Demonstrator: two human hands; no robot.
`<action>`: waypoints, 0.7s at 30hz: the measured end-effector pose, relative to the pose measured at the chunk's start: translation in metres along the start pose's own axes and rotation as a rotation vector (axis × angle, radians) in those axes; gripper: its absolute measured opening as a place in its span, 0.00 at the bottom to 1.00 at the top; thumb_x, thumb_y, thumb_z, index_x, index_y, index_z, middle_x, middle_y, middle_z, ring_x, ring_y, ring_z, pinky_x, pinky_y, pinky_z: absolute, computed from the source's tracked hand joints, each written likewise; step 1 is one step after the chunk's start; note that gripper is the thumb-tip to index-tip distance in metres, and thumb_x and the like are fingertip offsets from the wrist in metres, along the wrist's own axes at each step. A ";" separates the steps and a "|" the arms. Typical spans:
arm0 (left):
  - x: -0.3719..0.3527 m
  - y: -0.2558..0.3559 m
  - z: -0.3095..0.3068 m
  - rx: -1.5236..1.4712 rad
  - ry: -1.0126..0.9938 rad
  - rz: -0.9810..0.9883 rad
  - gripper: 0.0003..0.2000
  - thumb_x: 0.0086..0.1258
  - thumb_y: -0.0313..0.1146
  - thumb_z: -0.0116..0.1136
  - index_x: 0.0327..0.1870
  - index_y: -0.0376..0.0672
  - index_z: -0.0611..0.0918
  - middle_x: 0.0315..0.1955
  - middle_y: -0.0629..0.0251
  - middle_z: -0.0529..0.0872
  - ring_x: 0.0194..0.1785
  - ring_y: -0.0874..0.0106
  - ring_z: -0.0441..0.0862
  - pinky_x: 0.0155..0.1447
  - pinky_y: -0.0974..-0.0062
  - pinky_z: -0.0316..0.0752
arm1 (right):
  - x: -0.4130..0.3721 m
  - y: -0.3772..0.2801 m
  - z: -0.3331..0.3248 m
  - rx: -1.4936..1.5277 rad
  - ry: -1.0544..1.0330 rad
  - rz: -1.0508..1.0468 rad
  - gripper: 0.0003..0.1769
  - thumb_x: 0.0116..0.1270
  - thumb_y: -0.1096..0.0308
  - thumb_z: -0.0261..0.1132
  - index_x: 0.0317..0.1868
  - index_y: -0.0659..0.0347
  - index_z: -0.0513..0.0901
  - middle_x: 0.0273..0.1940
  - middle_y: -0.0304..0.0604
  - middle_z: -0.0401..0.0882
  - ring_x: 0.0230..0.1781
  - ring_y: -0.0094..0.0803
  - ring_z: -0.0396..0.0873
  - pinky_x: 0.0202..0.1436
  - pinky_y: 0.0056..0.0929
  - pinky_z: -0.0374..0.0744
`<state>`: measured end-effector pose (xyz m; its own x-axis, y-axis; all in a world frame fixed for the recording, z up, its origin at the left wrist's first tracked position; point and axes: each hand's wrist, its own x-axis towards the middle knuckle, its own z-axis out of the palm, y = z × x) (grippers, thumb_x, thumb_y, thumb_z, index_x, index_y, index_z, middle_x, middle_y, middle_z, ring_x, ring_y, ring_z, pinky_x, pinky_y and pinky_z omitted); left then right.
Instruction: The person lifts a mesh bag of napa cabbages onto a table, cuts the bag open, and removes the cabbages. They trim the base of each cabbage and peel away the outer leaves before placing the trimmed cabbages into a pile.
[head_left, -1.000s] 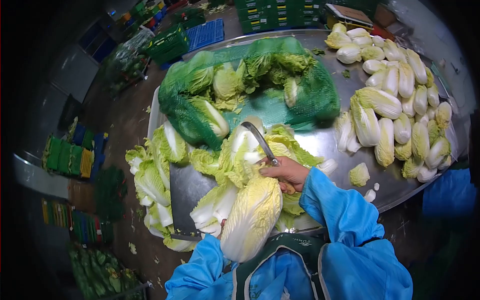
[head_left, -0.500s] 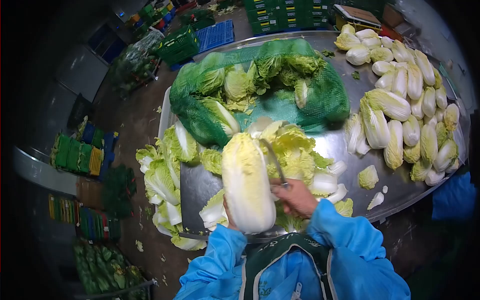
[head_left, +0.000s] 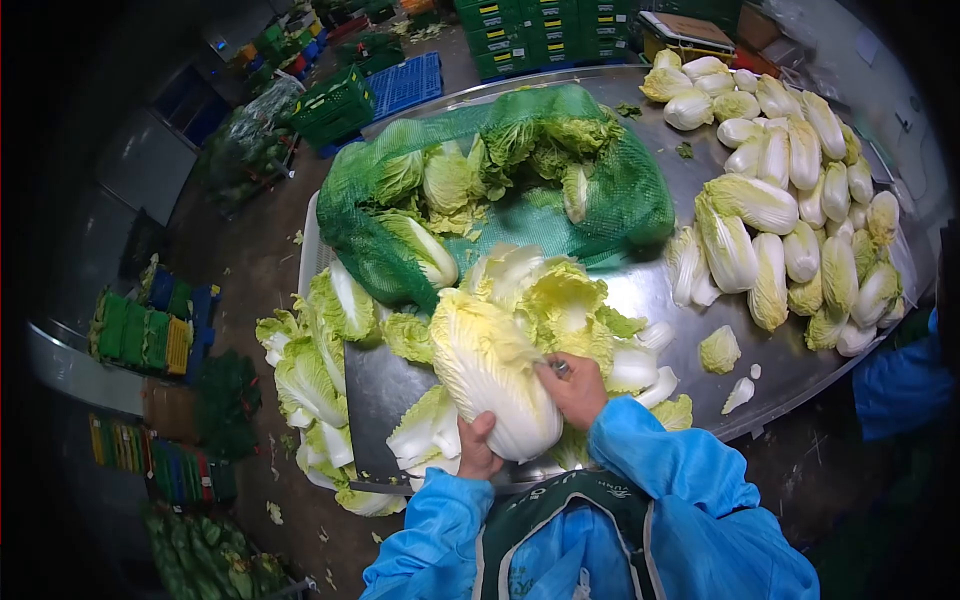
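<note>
A pale yellow-white napa cabbage (head_left: 492,370) is held up in front of me, tilted with its leafy top to the upper left. My left hand (head_left: 478,447) grips it low on its left side, thumb on the front. Against its right side is my right hand (head_left: 578,395), closed around a knife (head_left: 562,369). Only a bit of the knife's metal handle shows; the blade is hidden. Loose outer leaves (head_left: 572,305) lie behind the cabbage and to its right.
A green mesh sack (head_left: 620,215) with several cabbages lies across the metal table (head_left: 660,290). Trimmed cabbages (head_left: 800,240) are heaped at the right. Green leaves (head_left: 310,380) pile up at the left edge. Crates (head_left: 335,105) stand on the floor beyond.
The cabbage has turned, its top leaning left. My left thumb has come into view on its front. The curved knife blade, seen before beside the cabbage, is now hidden. The whole view has shifted slightly.
</note>
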<state>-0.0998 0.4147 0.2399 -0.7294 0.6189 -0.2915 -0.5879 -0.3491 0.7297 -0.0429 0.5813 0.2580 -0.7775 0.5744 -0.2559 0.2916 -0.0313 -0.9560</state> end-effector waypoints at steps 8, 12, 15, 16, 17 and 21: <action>0.031 0.035 -0.004 -0.340 -0.488 -0.036 0.41 0.56 0.60 0.58 0.70 0.50 0.61 0.65 0.54 0.66 0.65 0.51 0.66 0.66 0.44 0.62 | 0.011 0.090 -0.094 -0.405 0.028 -0.010 0.30 0.58 0.50 0.64 0.52 0.67 0.78 0.40 0.59 0.82 0.44 0.53 0.80 0.50 0.43 0.75; 0.052 0.015 0.033 -0.290 -0.219 -0.150 0.40 0.56 0.58 0.60 0.69 0.49 0.62 0.64 0.56 0.68 0.63 0.51 0.69 0.66 0.46 0.64 | -0.026 0.019 -0.132 0.136 0.124 0.177 0.28 0.61 0.54 0.65 0.53 0.69 0.77 0.31 0.46 0.82 0.18 0.29 0.75 0.24 0.29 0.74; 0.081 -0.018 0.087 -0.123 -0.306 -0.285 0.38 0.57 0.58 0.60 0.67 0.49 0.65 0.62 0.57 0.72 0.62 0.55 0.71 0.65 0.47 0.65 | -0.037 0.013 -0.157 0.419 0.236 0.123 0.23 0.63 0.58 0.65 0.52 0.68 0.78 0.31 0.41 0.82 0.12 0.17 0.65 0.15 0.19 0.65; 0.090 -0.028 0.113 -0.112 -0.376 -0.373 0.37 0.59 0.58 0.58 0.67 0.49 0.65 0.61 0.56 0.72 0.61 0.54 0.72 0.65 0.47 0.65 | -0.044 0.007 -0.168 0.491 0.271 0.133 0.23 0.64 0.59 0.64 0.51 0.69 0.77 0.35 0.43 0.84 0.12 0.17 0.65 0.15 0.17 0.64; 0.102 -0.044 0.129 -0.099 -0.398 -0.438 0.37 0.60 0.59 0.57 0.67 0.48 0.66 0.61 0.56 0.73 0.61 0.54 0.72 0.65 0.48 0.65 | -0.052 -0.001 -0.187 0.469 0.235 0.211 0.24 0.65 0.59 0.62 0.53 0.72 0.75 0.40 0.48 0.84 0.12 0.17 0.66 0.14 0.17 0.65; 0.122 -0.101 0.208 -0.100 -0.494 -0.592 0.38 0.64 0.60 0.54 0.67 0.42 0.63 0.62 0.55 0.72 0.62 0.58 0.71 0.68 0.55 0.63 | -0.074 0.002 -0.229 0.626 0.487 -0.030 0.22 0.66 0.61 0.61 0.53 0.71 0.75 0.38 0.46 0.84 0.12 0.17 0.65 0.14 0.17 0.65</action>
<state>-0.0562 0.6718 0.2597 -0.0573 0.9559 -0.2881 -0.8768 0.0898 0.4723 0.1433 0.7262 0.3079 -0.4066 0.8711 -0.2756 -0.2057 -0.3812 -0.9013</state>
